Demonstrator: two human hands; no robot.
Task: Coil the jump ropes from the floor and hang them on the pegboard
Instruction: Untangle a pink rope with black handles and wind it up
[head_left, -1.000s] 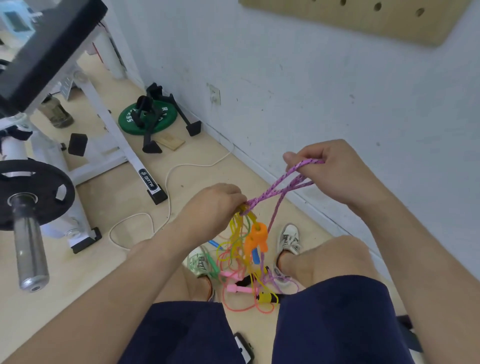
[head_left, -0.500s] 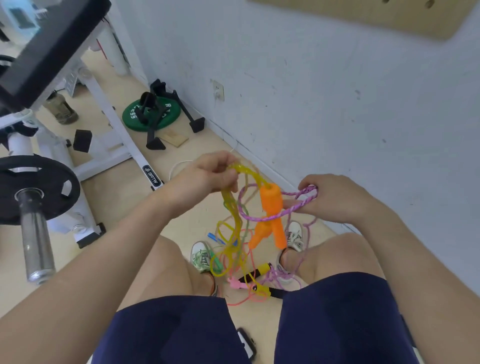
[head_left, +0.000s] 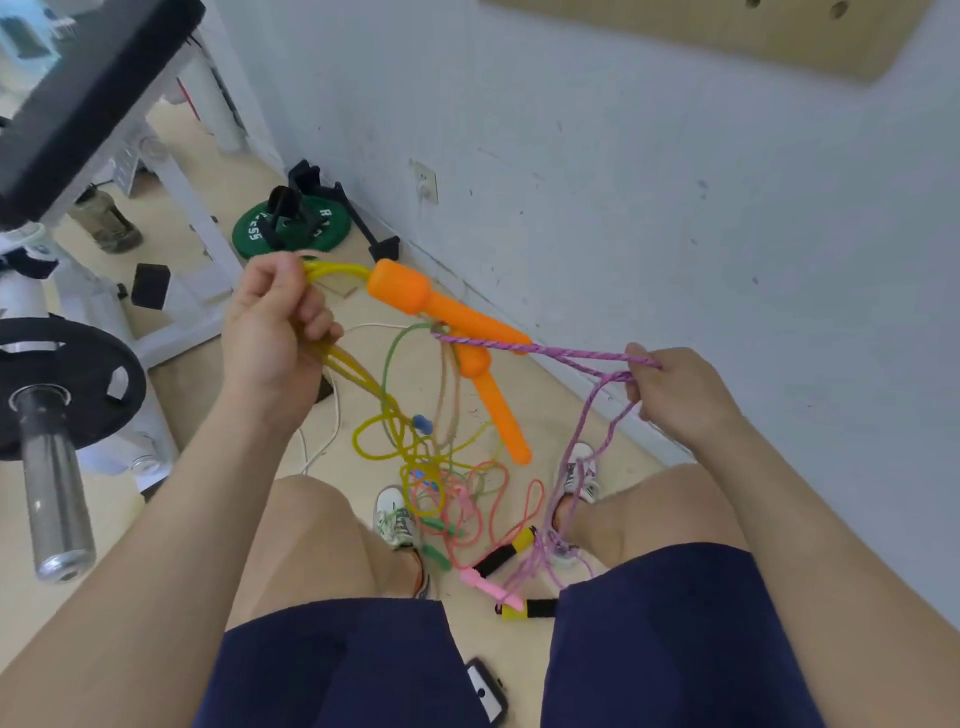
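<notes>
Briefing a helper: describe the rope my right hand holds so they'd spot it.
Beside the white wall, the right hand pinches the purple rope, stretched toward the orange handles. It is braided and speckled, unlike the smooth yellow cord in the left hand.

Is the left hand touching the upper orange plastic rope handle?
Apart. Head view: the left hand grips the translucent yellow cord, and a bare stretch of it separates the hand from the upper orange plastic handle.

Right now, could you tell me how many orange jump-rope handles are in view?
2. The upper orange handle hangs off the yellow rope gripped by the left hand; the lower orange handle dangles below it. The tangle could hide more.
</notes>
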